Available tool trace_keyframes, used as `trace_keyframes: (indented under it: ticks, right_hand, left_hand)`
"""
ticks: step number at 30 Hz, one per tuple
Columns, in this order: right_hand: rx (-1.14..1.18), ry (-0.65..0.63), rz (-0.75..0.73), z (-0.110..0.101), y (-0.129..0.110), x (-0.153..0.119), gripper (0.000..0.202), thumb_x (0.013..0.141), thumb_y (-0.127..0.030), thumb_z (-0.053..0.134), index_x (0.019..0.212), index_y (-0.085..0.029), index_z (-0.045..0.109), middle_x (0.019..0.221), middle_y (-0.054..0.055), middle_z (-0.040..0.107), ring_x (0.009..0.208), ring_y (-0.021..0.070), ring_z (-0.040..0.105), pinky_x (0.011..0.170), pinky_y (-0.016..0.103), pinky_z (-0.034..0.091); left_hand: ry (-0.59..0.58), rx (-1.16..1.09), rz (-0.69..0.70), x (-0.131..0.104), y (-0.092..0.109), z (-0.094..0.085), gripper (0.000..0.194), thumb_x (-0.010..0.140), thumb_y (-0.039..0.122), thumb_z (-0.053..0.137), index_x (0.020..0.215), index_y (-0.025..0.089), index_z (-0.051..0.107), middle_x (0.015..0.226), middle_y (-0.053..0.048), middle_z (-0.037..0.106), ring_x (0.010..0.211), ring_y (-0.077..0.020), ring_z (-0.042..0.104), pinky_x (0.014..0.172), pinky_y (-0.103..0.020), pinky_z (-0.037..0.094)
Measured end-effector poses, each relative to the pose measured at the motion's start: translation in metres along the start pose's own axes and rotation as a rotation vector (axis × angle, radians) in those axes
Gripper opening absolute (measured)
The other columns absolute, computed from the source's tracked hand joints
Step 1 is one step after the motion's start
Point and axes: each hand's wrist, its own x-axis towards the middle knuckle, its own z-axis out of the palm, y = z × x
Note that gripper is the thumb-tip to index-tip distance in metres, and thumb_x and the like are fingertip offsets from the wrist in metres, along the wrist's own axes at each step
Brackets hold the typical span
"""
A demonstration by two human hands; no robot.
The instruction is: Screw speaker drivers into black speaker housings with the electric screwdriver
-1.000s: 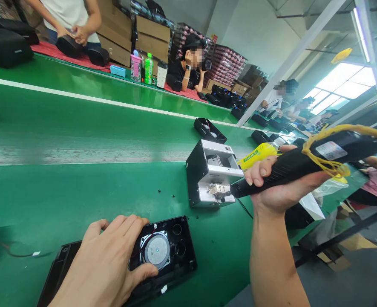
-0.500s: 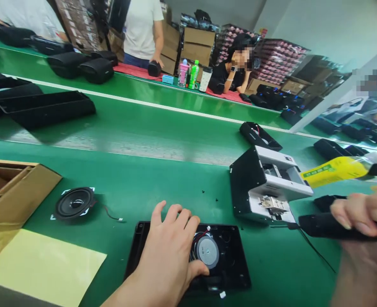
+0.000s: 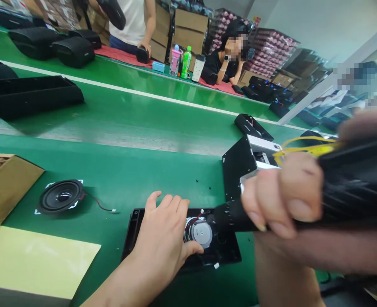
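over the black housing (image 3: 229, 251) | left hand (image 3: 162, 234) half-open, pressing it | right hand (image 3: 280, 200) clenched around black driver (image 3: 351, 187)

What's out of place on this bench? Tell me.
Two tiny dark bits lie loose on the green worktop, beyond the open black plastic casing and left of the black-and-silver boxy machine. They look like stray screws, but are too small to be sure.
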Motion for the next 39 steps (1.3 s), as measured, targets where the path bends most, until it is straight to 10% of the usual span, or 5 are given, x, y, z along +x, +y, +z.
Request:
trace_keyframes:
  ticks: [9, 39]
  right_hand:
    - [0.22, 0.032, 0.072, 0.013, 0.054, -0.006, 0.05, 0.088, -0.07, 0.081, 0.115, -0.029, 0.073, 0.059, -0.006, 0.065, 0.036, 0.0108, 0.047, 0.034, 0.02, 0.042]
    - [0.218, -0.161, 0.043, 0.012, 0.086, -0.015, 0.055, 0.089, -0.076, 0.075, 0.115, -0.027, 0.067, 0.065, -0.006, 0.062, 0.038, 0.0103, 0.045, 0.033, 0.021, 0.039]
  left_hand:
    - [-0.011, -0.013, -0.007, 0.003, -0.002, -0.002, 0.072, 0.065, 0.066, 0.098, 0.106, 0.016, 0.069, 0.099, -0.007, 0.072, 0.103, -0.0335, 0.07, 0.118, -0.065, 0.036]
    - [-0.014, -0.052, -0.016, 0.005, -0.007, 0.0, 0.069, 0.064, 0.063, 0.101, 0.104, 0.019, 0.065, 0.105, -0.007, 0.074, 0.109, -0.034, 0.07, 0.114, -0.061, 0.036]
